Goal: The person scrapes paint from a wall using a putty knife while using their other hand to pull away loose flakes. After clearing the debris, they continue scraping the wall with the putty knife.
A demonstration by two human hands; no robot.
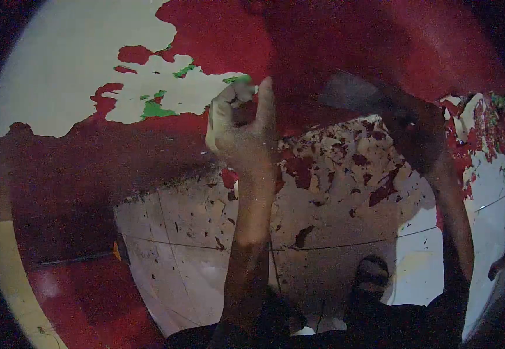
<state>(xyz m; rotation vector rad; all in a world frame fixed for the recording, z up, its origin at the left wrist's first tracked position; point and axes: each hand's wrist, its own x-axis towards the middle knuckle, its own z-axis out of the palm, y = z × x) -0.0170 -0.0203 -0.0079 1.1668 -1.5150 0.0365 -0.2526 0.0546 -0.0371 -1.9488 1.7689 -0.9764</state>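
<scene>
My left hand [243,125] is raised against the red wall [217,35], at the edge of a bared white patch [188,96] with green traces. Its fingers are curled and the thumb stands up beside them; a small pale bit shows at the fingertips, and I cannot tell what it is. Further right, in deep shadow, my right hand [406,119] is closed around a scraper. The wide grey scraper blade [351,92] points left and lies close against the red paint.
Below the wall, a pale tiled floor [188,273] is strewn with red and white paint flakes [334,157]. A heap of peeled strips [479,128] lies at the right. My sandalled foot [371,276] stands on the tiles. Red flooring [89,302] and a yellowish strip [8,262] run along the left.
</scene>
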